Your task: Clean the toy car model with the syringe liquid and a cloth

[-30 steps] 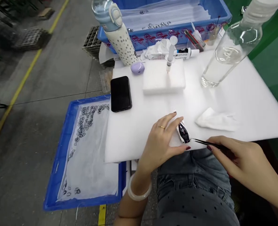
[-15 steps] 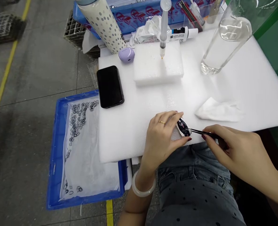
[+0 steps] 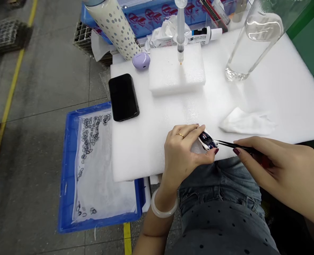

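while the white foam board (image 3: 252, 102) spans the bench, a blue tray (image 3: 66, 170) lined with white cloth and strewn with small black rings sits low at its left edge. on the board stand a clear glass bottle (image 3: 252, 39), a polka-dot flask (image 3: 116, 30) and a foam block (image 3: 176, 71) with a syringe (image 3: 180, 35) stuck upright in it; a black phone (image 3: 123, 97), a crumpled wipe (image 3: 245, 122) and a lilac earbud case (image 3: 141, 60) lie about. the left hand (image 3: 183, 152) pinches a small glossy black-and-white part (image 3: 207, 140) at the board's near edge. the right hand (image 3: 279, 170) is closed on black tweezers (image 3: 233, 145), tips touching the part.
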The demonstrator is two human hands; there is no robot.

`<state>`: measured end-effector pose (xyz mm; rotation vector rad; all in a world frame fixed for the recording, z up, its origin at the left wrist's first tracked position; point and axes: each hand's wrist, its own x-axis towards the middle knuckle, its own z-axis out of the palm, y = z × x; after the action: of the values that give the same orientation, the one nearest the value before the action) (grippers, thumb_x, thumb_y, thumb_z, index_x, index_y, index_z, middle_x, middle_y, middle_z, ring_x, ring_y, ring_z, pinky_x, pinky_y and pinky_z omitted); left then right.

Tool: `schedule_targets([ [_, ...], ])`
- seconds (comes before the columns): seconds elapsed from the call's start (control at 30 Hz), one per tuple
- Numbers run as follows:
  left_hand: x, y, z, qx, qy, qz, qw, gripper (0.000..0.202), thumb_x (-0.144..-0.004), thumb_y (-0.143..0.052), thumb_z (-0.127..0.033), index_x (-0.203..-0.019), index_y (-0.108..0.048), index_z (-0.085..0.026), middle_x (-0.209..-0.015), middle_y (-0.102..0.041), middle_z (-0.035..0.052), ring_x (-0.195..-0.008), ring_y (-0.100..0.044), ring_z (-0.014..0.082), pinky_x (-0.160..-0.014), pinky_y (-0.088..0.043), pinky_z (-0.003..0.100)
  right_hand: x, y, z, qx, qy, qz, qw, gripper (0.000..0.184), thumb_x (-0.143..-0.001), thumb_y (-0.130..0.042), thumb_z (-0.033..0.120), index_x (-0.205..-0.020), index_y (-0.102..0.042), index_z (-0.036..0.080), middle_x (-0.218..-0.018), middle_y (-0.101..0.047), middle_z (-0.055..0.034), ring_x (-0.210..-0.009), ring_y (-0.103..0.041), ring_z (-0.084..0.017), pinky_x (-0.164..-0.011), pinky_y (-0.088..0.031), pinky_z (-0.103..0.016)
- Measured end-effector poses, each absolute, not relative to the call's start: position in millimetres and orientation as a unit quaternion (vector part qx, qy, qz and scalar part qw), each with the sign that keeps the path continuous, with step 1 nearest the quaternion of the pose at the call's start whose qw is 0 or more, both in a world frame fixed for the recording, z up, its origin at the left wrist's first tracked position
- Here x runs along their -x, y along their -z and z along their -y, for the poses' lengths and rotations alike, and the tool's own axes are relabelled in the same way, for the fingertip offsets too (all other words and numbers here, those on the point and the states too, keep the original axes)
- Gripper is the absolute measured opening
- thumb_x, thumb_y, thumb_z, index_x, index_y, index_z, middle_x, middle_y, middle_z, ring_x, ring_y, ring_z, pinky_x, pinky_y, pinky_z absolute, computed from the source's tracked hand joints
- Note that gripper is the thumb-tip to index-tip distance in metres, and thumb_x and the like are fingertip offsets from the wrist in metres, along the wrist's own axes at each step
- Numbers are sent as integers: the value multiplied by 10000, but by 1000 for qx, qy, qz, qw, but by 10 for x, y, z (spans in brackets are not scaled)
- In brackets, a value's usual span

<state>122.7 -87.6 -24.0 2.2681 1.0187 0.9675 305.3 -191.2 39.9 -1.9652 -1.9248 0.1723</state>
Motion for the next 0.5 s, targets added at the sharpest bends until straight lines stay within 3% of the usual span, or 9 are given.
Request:
schedule_targets([
  [0.5, -1212, 256, 867, -836, -341, -370, 218, 463, -681, -820, -419, -1089, -729, -219, -1094, -752, 72, -993, -656, 261, -858, -561, 429, -3126, -416, 1756, 702, -100, 689, 149, 260, -935, -506, 395, -901, -705, 232, -510, -583, 1, -377, -479, -151, -412, -284, -294],
])
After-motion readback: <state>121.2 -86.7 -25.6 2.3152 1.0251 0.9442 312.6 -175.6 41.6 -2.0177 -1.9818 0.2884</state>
